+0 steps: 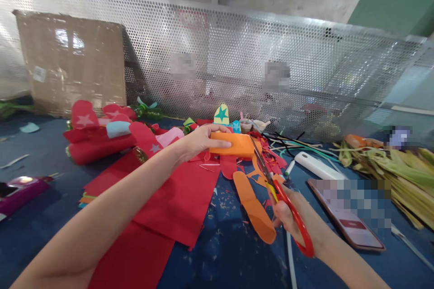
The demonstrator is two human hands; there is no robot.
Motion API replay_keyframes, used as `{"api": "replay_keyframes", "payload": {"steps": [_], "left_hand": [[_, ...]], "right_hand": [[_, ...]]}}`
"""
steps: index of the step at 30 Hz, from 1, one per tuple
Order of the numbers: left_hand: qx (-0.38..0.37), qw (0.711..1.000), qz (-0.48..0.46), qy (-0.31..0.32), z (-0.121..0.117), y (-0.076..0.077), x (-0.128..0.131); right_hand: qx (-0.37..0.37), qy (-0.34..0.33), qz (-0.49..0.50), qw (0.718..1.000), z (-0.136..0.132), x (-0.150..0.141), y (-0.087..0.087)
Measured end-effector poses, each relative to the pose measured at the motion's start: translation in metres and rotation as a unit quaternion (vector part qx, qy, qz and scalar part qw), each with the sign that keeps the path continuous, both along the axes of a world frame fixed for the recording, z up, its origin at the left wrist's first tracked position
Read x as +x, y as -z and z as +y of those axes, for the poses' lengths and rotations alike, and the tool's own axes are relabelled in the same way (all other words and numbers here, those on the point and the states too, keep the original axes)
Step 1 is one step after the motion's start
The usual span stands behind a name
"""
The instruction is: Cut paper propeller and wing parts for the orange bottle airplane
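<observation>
My left hand (212,139) is closed on a folded piece of orange felt or foam sheet (237,144), thumb on the near face. My right hand (288,216) grips red-handled scissors (294,221), which have some yellow inside the handles. Their blades point up and left, meeting the right end of the orange piece; whether they are cutting into it I cannot tell. Just below lies a long orange cut-out with rounded ends (256,210). Small orange scraps sit near the blades. Large red sheets (179,198) spread beneath my left forearm.
Red star-marked pieces (98,135) lie at the left, before a cardboard sheet (71,63). A perforated metal panel (217,63) runs along the back. At the right are a phone (346,216), a white tool (318,167) and dried husks (403,176). A purple object (25,194) is far left.
</observation>
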State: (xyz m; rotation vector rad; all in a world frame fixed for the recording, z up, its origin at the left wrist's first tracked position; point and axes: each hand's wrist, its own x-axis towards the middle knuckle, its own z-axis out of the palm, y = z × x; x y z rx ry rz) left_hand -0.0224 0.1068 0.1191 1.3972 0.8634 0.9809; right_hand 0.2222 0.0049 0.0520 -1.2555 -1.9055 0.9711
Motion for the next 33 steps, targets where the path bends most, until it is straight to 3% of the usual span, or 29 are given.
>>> {"api": "replay_keyframes", "payload": {"steps": [4,11,24,30,33], "left_hand": [[-0.039,0.997,-0.070,-0.019,0.000,0.001,0.003],[-0.077,0.990,-0.122,-0.009,-0.004,0.006,0.014],[-0.044,0.992,-0.118,-0.026,-0.006,-0.002,0.010],[-0.039,0.990,-0.131,-0.032,-0.009,-0.004,0.010],[-0.034,0.987,-0.149,-0.040,-0.007,-0.003,0.010]], "right_hand": [[-0.003,0.002,0.034,0.999,-0.001,0.000,0.006],[0.070,0.005,0.048,0.996,0.000,-0.001,0.008],[0.083,0.017,0.039,0.996,-0.001,-0.002,0.006],[0.064,0.090,0.021,0.994,-0.012,-0.013,-0.003],[0.054,0.092,0.025,0.994,-0.013,-0.016,-0.004]]}}
